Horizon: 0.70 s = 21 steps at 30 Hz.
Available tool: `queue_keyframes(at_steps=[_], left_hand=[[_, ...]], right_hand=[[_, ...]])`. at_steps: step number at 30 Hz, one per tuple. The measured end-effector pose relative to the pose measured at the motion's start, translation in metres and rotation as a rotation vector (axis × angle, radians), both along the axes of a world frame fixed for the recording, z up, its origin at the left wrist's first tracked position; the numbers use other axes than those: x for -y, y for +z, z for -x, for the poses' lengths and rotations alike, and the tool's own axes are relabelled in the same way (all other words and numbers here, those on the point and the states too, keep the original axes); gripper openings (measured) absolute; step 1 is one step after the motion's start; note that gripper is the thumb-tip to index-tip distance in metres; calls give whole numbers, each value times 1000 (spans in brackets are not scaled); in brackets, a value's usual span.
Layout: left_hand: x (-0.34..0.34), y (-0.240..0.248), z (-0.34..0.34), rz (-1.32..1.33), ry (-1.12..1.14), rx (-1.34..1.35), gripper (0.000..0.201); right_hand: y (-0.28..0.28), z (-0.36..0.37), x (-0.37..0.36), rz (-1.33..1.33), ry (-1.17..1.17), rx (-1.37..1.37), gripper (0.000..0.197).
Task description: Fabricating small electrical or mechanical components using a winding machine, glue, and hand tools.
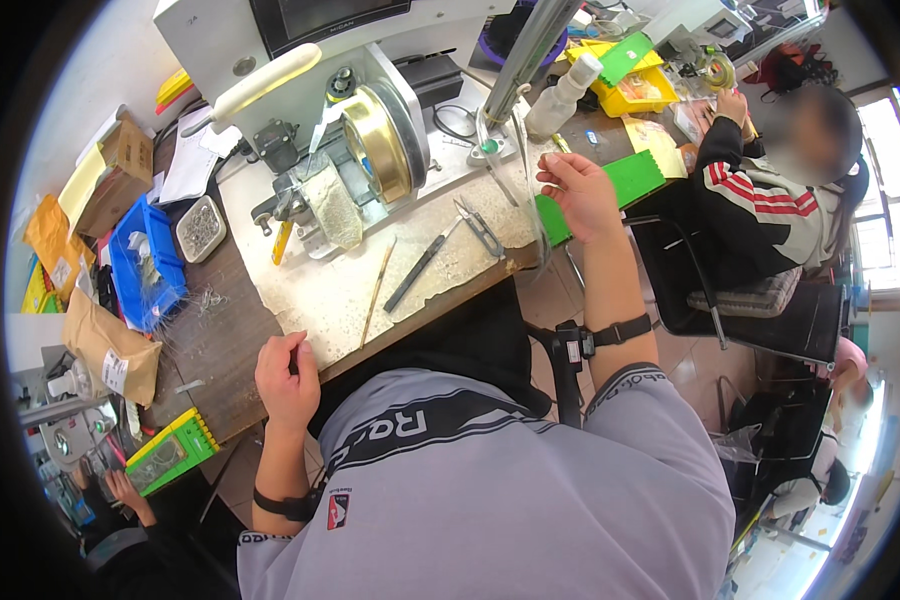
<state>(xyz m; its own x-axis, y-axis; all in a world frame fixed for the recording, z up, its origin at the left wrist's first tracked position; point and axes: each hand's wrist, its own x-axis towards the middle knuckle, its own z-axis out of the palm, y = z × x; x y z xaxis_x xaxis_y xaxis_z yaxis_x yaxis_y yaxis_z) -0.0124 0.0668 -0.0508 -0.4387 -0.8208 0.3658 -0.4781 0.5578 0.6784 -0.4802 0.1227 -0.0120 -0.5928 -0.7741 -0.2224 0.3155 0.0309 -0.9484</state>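
Strip (542, 228) thin, pale, slightly curved, hanging at table (232, 365) edge, just beside right hand (578, 195); right thumb and fingertips drawn together, cannot tell whether gripping anything; left hand (288, 378) curled by front edge, cannot tell if holding anything; cutters (481, 228), dark-handled tool (416, 272), stick (378, 290) lying left of strip; machine (378, 145) with gold wheel behind; green tray (638, 178) behind right hand

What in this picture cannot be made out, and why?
Head view:
Right hand: whether it pinches anything fine; too small to tell.
Left hand: its curled fingertips, partly hidden by the hand itself.
Machine screen: upper part, cut off by the top edge.
Brown paper parcel: contents, hidden by its wrapping.
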Motion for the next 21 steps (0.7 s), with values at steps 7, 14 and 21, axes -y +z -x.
queue_keyframes(at_steps=[7, 14, 21], left_hand=[[1, 0, -2, 12, -15, 7, 9], [1, -1, -2, 15, -8, 31, 9], [1, 0, 0, 10, 2, -5, 8]], right_hand=[[-9, 1, 2, -47, -14, -72, 14], [0, 2, 2, 83, -41, 86, 13], [1, 50, -65, 272, 187, 488, 11]])
